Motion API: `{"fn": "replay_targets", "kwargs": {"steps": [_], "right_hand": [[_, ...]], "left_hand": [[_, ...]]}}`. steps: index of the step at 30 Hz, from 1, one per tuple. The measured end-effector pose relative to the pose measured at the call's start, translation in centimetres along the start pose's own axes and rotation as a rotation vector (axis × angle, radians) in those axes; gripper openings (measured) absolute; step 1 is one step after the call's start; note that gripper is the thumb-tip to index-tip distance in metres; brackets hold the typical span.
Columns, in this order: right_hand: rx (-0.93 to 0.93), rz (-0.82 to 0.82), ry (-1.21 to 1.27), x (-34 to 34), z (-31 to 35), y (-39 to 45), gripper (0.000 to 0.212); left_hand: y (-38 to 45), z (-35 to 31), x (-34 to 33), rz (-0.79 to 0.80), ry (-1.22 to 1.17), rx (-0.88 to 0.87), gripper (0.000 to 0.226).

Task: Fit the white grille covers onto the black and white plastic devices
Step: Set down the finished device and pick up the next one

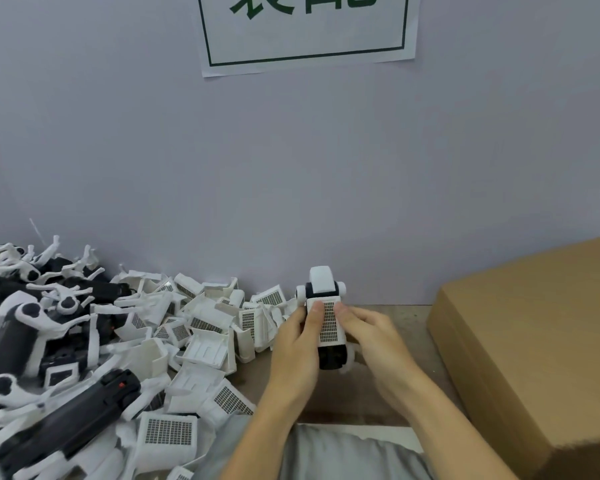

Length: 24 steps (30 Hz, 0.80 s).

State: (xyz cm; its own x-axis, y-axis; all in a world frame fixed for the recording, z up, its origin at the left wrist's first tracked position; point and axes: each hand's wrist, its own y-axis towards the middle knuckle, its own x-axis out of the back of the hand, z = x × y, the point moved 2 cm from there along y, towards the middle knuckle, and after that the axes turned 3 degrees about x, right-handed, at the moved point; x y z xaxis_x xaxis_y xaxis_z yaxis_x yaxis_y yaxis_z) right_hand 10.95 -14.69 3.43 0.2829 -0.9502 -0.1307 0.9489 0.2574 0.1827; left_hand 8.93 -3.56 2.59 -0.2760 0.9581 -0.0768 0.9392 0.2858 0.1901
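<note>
Way off to the left of the left hand (297, 344), a heap of black and white devices (49, 341) and loose grille covers (201, 341) is lying on the desk (406, 320). The left hand is wrapping one device (324, 320), thumb pressing the white grille cover (328, 322). The right hand (371, 341) is gripping the other side. Looks like light, stiff, slick plastic, so I'd be squeezing the solid edges, not the thin mesh.

Parts pile (125, 341) crowds left, cardboard box (534, 341) blocks right, bare table strip (253, 379) btwn, wall (291, 185) behind.
</note>
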Motion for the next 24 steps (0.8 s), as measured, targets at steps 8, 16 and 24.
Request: {"fn": "replay_targets", "kwargs": {"steps": [8, 16, 24], "right_hand": [[0.021, -0.165, -0.016, 0.1, -0.1, 0.0, 0.027], [0.123, -0.222, -0.149, 0.3, -0.4, 0.3, 0.023], [0.318, -0.110, -0.781, -0.5, -1.3, 0.0, 0.046]], "left_hand": [[0.0, -0.1, 0.0, 0.007, 0.059, -0.058, 0.024], [0.0, 0.3, 0.2, 0.108, 0.047, -0.013, 0.013], [0.6, -0.1, 0.2, 0.015, -0.374, 0.325, 0.045]]}}
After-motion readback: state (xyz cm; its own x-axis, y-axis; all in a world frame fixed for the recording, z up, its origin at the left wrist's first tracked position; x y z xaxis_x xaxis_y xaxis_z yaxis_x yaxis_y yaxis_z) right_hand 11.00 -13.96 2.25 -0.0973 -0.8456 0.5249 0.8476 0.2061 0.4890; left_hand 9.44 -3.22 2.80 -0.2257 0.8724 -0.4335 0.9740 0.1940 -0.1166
